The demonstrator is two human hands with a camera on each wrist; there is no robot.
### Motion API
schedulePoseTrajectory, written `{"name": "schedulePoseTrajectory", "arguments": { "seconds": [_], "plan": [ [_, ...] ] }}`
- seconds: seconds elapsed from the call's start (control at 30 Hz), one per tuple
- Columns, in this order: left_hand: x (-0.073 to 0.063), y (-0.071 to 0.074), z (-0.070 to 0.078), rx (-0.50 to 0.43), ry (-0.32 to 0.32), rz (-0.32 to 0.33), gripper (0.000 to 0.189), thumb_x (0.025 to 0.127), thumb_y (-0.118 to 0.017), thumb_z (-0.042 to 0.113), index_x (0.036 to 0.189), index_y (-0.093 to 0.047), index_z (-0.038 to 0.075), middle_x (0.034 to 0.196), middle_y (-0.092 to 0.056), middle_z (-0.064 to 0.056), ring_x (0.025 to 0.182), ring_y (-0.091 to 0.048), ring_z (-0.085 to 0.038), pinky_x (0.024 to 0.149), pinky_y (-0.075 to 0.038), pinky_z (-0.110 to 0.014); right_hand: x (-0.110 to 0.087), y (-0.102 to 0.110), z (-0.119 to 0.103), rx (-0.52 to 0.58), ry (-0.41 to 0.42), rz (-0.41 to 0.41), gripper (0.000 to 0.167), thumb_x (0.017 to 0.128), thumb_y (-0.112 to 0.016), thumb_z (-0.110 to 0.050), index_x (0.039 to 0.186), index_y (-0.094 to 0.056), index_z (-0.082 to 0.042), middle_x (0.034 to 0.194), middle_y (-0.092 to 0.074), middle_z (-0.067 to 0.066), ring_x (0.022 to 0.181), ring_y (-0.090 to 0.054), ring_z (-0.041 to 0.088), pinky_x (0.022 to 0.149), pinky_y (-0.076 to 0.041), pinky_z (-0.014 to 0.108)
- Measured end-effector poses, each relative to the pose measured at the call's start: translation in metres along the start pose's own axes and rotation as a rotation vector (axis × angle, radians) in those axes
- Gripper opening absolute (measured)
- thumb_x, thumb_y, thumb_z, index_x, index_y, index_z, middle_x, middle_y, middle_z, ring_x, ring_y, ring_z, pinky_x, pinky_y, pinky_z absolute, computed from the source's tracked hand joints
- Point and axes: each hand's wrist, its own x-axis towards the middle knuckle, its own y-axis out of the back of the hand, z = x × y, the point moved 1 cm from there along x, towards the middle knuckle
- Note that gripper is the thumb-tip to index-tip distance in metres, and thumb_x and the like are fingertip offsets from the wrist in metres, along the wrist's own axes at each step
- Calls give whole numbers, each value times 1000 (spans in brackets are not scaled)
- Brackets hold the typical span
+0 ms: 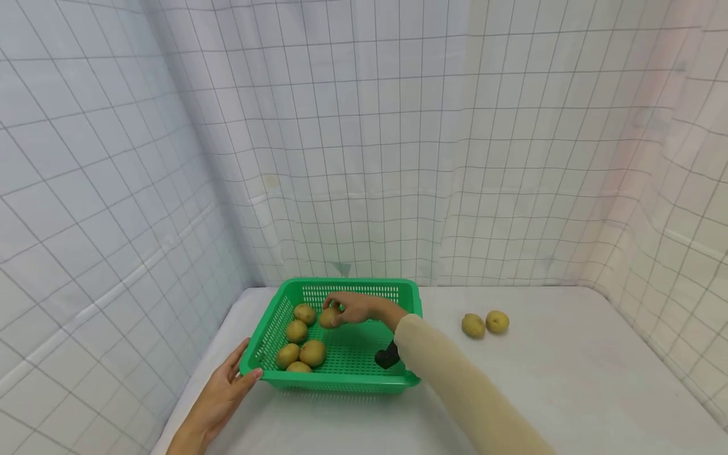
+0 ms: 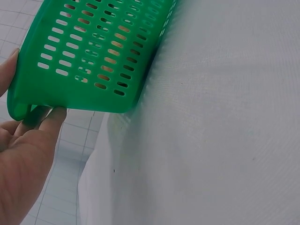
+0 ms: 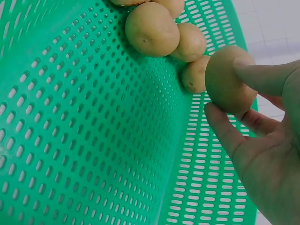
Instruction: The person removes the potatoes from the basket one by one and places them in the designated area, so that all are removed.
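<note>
On the white-covered table (image 1: 557,385), a green perforated basket (image 1: 341,378) lies with its long axis left to right. The left hand (image 1: 218,395) pinches its rim near the near left corner; the right hand (image 1: 357,308), over the basket's floor, grips one potato (image 3: 227,82), its long axis roughly upright in the right wrist view. Five other potatoes (image 1: 313,353) rest along the basket's left side; two loose potatoes (image 1: 473,325) lie close together on the table, right of it.

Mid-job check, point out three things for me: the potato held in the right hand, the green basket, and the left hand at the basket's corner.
Held potato (image 3: 226,86): right wrist view, middle of its visible side.
Green basket (image 1: 352,378): head view, near rim.
Left hand (image 1: 220,393): head view, middle of the hand.
</note>
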Motion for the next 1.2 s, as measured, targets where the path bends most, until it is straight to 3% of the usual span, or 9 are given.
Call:
{"name": "schedulePoseTrajectory", "arguments": {
  "seconds": [0.23, 0.6, 0.83, 1.03, 1.2],
  "plan": [
    [1, 1, 0, -8, 3, 6, 86, 107, -59, 9, 166, 3, 5, 170, 1, -17, 153, -9, -38, 101, -42, -14, -7, 7, -4, 16, 32, 5, 43, 105, -63, -13, 146, -51, -5, 141, -52, 12, 124, -53, 25, 93, -51, 36],
    [0, -1, 1, -14, 5, 15, 86, 106, -59, 9, 166, 3, 4, 170, 2, -18, 153, -10, -38, 100, -42, -13, -23, 22, -7, -20, 13, 42, 41, 106, -62, -17, 145, -52, -10, 139, -54, 9, 126, -55, 26, 98, -50, 37],
    [2, 1, 1, -10, -16, 14, 86, 106, -59, 8, 165, 3, 3, 170, 1, -19, 153, -10, -39, 100, -41, -13, -33, 35, -10, 18, -14, 41, 43, 107, -60, -17, 148, -49, -9, 142, -51, 10, 131, -51, 30, 103, -48, 42],
    [2, 2, 1, -16, -19, 12, 85, 107, -59, 7, 165, 3, 3, 170, 1, -18, 153, -10, -38, 101, -41, -13, -39, 43, -6, -59, 14, 68, 41, 106, -61, -16, 145, -51, -9, 142, -52, 11, 131, -51, 30, 104, -48, 42],
    [1, 1, -1, -20, -5, 15, 86, 106, -59, 9, 165, 3, 3, 170, 2, -18, 153, -9, -37, 100, -42, -13, -50, 46, -1, -51, 28, 91, 37, 105, -62, -13, 141, -54, -8, 137, -55, 9, 128, -53, 28, 105, -47, 43]
  ]
}}
